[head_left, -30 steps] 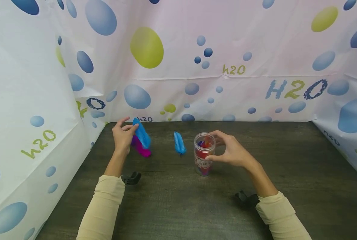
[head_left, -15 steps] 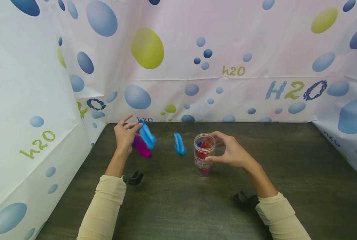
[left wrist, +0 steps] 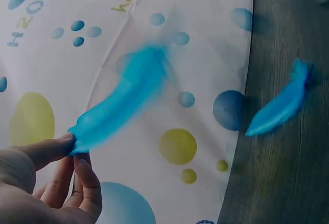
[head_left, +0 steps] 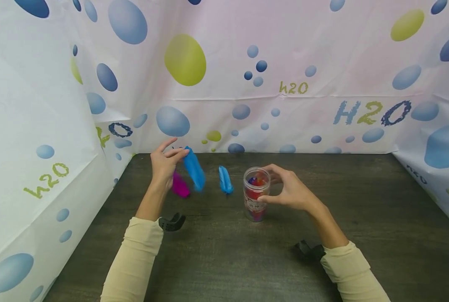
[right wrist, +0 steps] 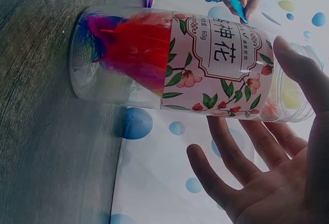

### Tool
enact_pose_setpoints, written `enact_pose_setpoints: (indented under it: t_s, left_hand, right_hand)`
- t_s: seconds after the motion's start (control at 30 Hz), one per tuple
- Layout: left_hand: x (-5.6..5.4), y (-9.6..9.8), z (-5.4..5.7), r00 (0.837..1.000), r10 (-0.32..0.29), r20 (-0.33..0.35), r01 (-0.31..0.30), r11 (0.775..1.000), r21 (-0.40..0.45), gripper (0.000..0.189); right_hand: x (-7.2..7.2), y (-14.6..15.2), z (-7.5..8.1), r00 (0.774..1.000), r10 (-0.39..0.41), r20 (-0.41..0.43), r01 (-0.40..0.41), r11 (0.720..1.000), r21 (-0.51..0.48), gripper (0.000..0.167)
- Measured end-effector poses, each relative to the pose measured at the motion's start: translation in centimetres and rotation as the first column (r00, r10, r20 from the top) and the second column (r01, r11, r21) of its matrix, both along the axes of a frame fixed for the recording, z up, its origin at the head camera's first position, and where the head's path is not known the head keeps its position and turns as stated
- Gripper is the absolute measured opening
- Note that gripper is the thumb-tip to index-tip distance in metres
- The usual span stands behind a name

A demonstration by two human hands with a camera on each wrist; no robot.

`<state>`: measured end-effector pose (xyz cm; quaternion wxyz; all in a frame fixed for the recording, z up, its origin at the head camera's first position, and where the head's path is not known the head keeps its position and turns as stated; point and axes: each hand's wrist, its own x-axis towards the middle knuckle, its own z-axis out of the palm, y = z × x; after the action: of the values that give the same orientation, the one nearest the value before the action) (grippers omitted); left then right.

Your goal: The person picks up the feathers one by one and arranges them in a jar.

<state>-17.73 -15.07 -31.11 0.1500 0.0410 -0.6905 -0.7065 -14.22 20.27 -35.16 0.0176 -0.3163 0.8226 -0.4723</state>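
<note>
Near the table's back left, my left hand [head_left: 164, 167] pinches one end of a bright blue feather [head_left: 195, 170] between thumb and fingertips, the feather hanging in the air. Below that hand a magenta feather [head_left: 181, 186] lies on the table. Another blue feather [head_left: 226, 180] rests between it and a clear jar [right wrist: 149, 62] with a floral label. The upright, lidless jar stands on the table and contains red, purple and blue feathers [right wrist: 139, 47]. My right hand [head_left: 293, 191] holds it near the top, thumb in front and fingers behind.
The dark wooden table [head_left: 224, 260] meets a white sheet [head_left: 224, 54] printed with bubbles along its back and sides. Black straps [head_left: 173, 222] sit at both wrists.
My left hand has moved right with the blue feather, which swings toward the other blue feather. More of the hand has cleared the magenta feather. My right hand and the jar stay put.
</note>
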Motion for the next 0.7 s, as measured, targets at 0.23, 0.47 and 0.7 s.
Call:
enact_pose_setpoints:
  t_s: [0.23,0.47,0.7]
  left_hand:
    - [0.2,1.3,0.8,0.997,-0.048,-0.057,0.050,0.998,0.035,0.055]
    - [0.3,3.0,2.3,0.986,-0.085,-0.146,0.094,0.994,0.054,0.052]
    - [0.4,4.3,3.5,0.973,-0.114,-0.199,0.126,0.991,0.048,0.050]
  right_hand:
    - [-0.1,0.0,-0.1,1.000,0.006,-0.008,-0.006,1.000,-0.004,0.064]
    - [-0.2,0.0,-0.1,1.000,0.003,-0.004,-0.003,1.000,-0.003,0.063]
    - [-0.3,0.0,0.0,1.000,0.002,-0.001,-0.002,1.000,-0.001,0.064]
